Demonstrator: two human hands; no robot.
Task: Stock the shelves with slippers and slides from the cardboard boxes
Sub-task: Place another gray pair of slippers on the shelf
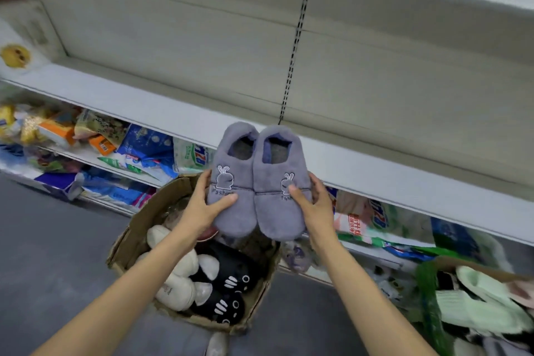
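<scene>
A pair of grey-purple plush slippers [257, 182] with white rabbit embroidery is held side by side, heels toward the white shelf [121, 95]. My left hand [205, 208] grips the left slipper's toe end, thumb on top. My right hand [313, 205] grips the right slipper the same way. The pair hovers at the shelf's front edge, above an open cardboard box [130, 237] holding cream and black plush slippers [219, 283].
A second box with a green liner [427, 292] at the right holds mint-green slides [476, 306]. Lower shelves carry bagged goods [144, 150]. A slotted upright [294, 46] splits the shelf's back panel. Grey floor lies at the left.
</scene>
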